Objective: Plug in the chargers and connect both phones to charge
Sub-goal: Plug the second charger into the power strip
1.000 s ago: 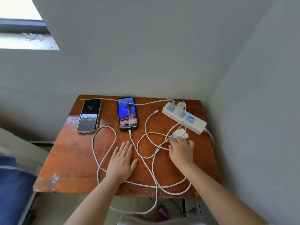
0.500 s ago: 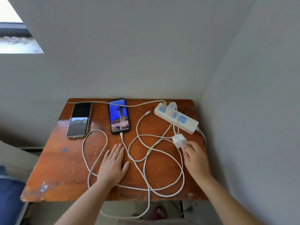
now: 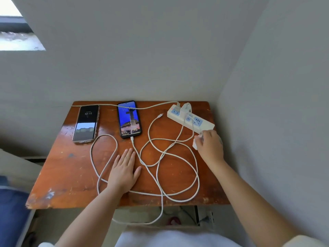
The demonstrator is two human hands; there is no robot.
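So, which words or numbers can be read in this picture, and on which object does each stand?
"10:11" on the screen of the silver-edged phone at the left.
Faint digits at the top of the black phone with blue wallpaper: too blurred to read.
White power strip: no readable label.

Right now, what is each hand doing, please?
Left hand: open, flat on the table, holding nothing.
Right hand: fingers curled round the white charger.

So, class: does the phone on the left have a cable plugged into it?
No: the left phone lies with no cable in it, while the loose connector rests bare on the table.
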